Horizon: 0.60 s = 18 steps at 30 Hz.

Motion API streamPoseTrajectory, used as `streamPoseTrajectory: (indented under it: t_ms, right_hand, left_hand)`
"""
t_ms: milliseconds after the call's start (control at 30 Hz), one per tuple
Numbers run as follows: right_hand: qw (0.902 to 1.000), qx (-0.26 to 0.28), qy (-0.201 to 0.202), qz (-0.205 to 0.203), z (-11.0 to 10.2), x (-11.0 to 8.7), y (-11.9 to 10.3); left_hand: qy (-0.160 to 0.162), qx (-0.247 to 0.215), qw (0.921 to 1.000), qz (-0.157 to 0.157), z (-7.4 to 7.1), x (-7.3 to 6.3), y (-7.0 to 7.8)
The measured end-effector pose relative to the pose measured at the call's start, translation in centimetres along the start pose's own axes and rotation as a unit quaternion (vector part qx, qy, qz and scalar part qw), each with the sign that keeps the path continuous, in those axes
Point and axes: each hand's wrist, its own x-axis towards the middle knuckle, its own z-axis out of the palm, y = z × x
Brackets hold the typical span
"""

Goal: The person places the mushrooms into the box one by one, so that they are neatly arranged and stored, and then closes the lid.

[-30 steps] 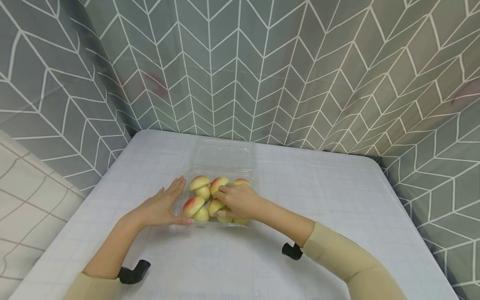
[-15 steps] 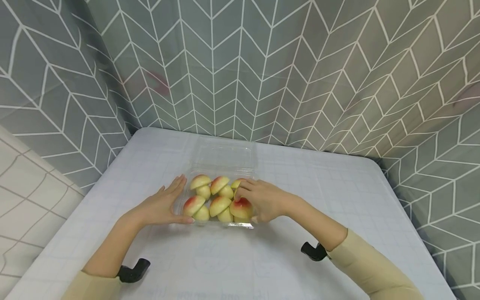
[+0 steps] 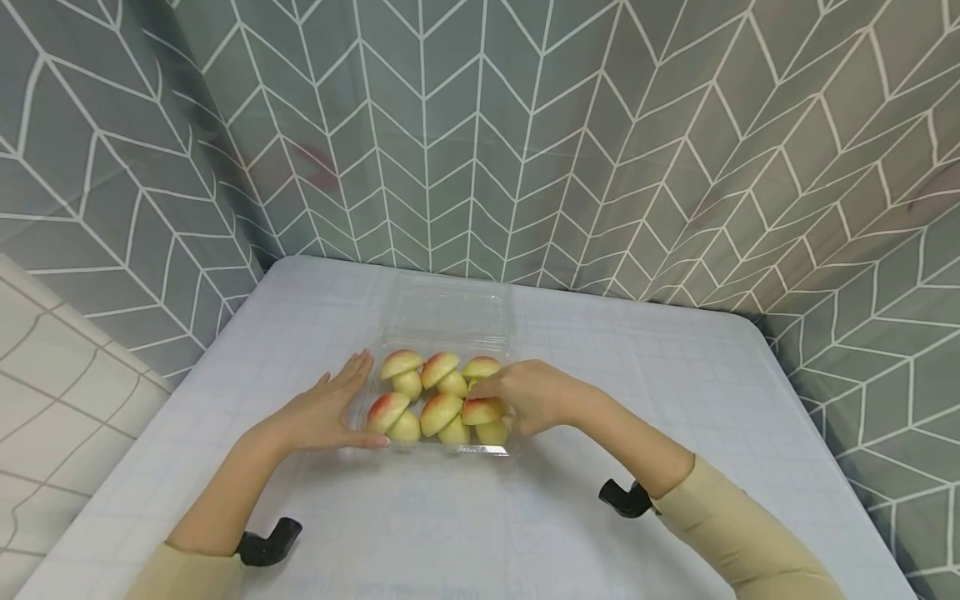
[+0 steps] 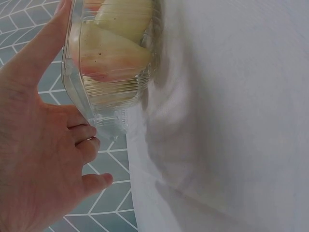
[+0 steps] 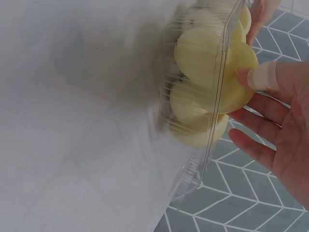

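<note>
In the head view, a clear plastic clamshell box [image 3: 487,450] stands with its lid [image 3: 448,310] laid back. Yellow, red-blushed peach halves fill it in two rows, tilted and propped on one another. My right hand [image 3: 538,397] reaches over the right side and pinches the front-right peach half [image 3: 480,411]. In the right wrist view, a bandaged thumb presses that half's near face, with fingers behind it. My left hand [image 3: 318,417] rests spread along the box's left side; in the left wrist view its fingers lie at the plastic rim [image 4: 72,92].
The box sits on a table with a white cloth [image 3: 645,392]. A grey curtain with white zigzag lines [image 3: 480,150] hangs behind the table and at both sides. A black curved piece shows at each wrist, the left one [image 3: 270,542] close over the cloth.
My right hand has moved right from the front-middle half to the front-right one. That half has tipped over and now leans on the piece beneath it. My left hand stays put.
</note>
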Motion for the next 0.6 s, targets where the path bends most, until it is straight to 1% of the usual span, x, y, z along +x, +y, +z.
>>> streamPoseTrajectory:
  t_ms: [67,233,367,600]
  right_hand:
    - [1.0,0.001,-0.001,-0.003,0.0,0.0,0.1]
    - [1.0,0.004,-0.005,0.005,0.2,0.3,-0.2]
    - [0.9998,0.005,-0.013,-0.012,0.6,1.0,-0.5]
    - [0.9981,-0.036,-0.045,-0.025,0.7,1.4,-1.2]
  left_hand:
    - [-0.001,-0.002,1.0,-0.001,0.0,0.0,0.0]
    - [-0.001,-0.004,1.0,-0.001,-0.1,0.0,0.0]
    - [0.0,-0.004,1.0,0.0,0.0,0.0,-0.1]
    - [0.004,-0.006,1.0,0.004,0.2,0.1,-0.3]
